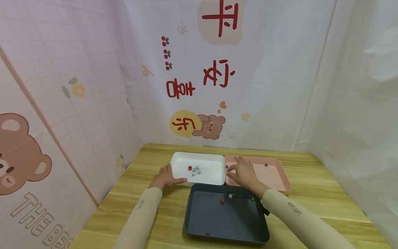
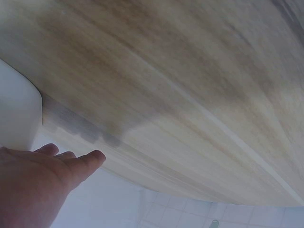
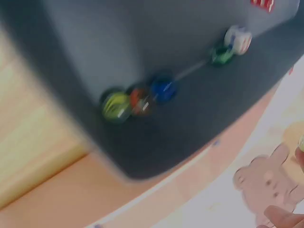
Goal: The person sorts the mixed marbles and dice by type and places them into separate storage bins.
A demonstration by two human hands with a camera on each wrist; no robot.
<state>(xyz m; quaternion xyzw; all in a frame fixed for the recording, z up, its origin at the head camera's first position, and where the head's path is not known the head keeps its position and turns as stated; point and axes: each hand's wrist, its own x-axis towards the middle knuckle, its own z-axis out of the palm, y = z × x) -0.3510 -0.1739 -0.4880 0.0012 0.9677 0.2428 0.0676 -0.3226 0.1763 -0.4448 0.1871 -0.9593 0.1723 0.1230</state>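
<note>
My left hand [image 1: 166, 177] rests along the left end of the white tray [image 1: 214, 174], fingers fairly straight and thumb by its near rim. Inside that tray sit a red die [image 1: 190, 168] and several white dice [image 1: 199, 172]. Over the left part of the pink tray [image 1: 270, 176], my right hand [image 1: 245, 174] pinches thumb and forefinger together. A small yellow-green marble [image 3: 301, 142] shows at its fingers in the right wrist view, partly cut off. Below is the dark tray [image 1: 217, 221], holding a red die [image 1: 222, 201], a white die [image 1: 230, 196] and several marbles, including a blue marble [image 3: 164, 89].
Small dark marbles lie in the pink tray, one marble [image 1: 266, 165] near its far wall. Another marble [image 1: 207, 234] is by the dark tray's near wall. All trays stand on a wood-grain table [image 1: 314, 193], with printed cloth [image 1: 267, 86] hanging behind and beside it.
</note>
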